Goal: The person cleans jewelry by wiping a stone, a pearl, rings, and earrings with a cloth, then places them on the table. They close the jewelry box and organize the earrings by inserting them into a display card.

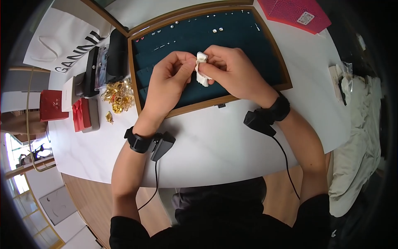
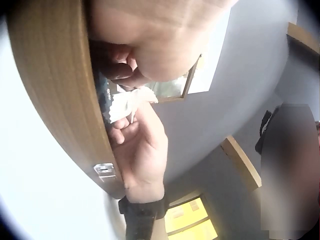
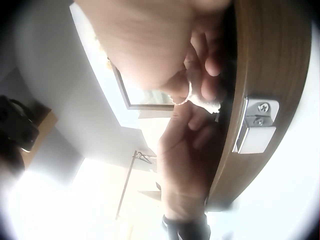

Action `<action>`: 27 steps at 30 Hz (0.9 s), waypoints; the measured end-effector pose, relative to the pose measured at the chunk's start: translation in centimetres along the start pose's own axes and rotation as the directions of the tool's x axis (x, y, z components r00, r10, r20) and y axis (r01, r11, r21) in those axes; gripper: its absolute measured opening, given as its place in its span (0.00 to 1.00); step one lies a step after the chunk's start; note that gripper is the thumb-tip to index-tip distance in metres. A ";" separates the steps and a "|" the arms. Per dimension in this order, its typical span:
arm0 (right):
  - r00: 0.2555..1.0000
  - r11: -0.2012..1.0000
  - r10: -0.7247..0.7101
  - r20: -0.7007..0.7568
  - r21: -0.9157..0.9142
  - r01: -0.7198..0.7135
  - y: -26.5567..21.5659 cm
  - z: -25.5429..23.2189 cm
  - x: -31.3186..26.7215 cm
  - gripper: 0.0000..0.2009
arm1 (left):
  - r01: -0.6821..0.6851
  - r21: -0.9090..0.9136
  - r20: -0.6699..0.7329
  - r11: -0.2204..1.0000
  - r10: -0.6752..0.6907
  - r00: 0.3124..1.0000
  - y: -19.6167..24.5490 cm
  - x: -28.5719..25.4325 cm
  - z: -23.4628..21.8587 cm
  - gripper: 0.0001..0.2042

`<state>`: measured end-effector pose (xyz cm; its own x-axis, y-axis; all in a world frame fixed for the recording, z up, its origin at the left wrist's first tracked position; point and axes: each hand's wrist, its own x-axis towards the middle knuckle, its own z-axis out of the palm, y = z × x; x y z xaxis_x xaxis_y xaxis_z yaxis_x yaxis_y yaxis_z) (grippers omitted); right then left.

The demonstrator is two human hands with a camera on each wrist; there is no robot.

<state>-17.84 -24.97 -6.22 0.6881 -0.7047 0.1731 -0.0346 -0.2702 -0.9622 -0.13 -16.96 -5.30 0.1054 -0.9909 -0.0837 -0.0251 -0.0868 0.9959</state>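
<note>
My right hand (image 1: 232, 68) pinches a crumpled white cloth (image 1: 202, 79) between thumb and fingers, above the dark green lining of a wooden jewelry case (image 1: 265, 54). The left hand (image 1: 172, 79) meets it from the other side, thumb and forefinger pinched together at the cloth's edge. In the right wrist view a tiny pale piece (image 3: 216, 118) shows beneath the cloth (image 3: 202, 102), by the left fingertips; I cannot tell what it is. The scalloped edge of the cloth (image 2: 131, 102) shows in the left wrist view. Small earrings (image 1: 217, 30) sit in rows on the lining.
Left of the case lie a pile of gold-colored packets (image 1: 118, 95), a red box with a bow (image 1: 81, 114), dark cases (image 1: 116, 56) and a white paper bag (image 1: 68, 37). A pink box (image 1: 296, 14) stands at back right. A metal latch (image 3: 257, 125) is on the case's front.
</note>
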 end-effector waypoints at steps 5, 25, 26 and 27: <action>1.000 0.996 0.023 -0.001 -0.084 -0.023 -0.2 -0.3 0.0 0.11 | -0.060 0.010 0.083 0.998 0.059 0.995 -0.1 0.1 -0.4 0.09; 0.986 0.949 -0.153 -0.069 -0.289 0.127 0.1 0.3 -0.3 0.05 | -0.040 0.155 -0.015 0.987 0.043 0.999 -0.4 0.2 -0.1 0.07; 0.984 0.932 -0.170 -0.061 -0.335 0.140 0.2 0.3 -0.3 0.05 | -0.038 0.156 -0.016 0.987 0.041 0.999 -0.3 0.1 -0.1 0.07; 0.981 0.911 -0.185 -0.053 -0.383 0.151 0.2 0.3 -0.3 0.06 | -0.033 0.181 -0.021 0.983 0.038 0.999 -0.2 0.1 0.0 0.07</action>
<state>-17.84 -24.61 -6.55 0.6429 -0.6763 0.3595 -0.2046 -0.6040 -0.7703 -0.13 -17.03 -5.48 0.1256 -0.9910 -0.0454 -0.2082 -0.0711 0.9755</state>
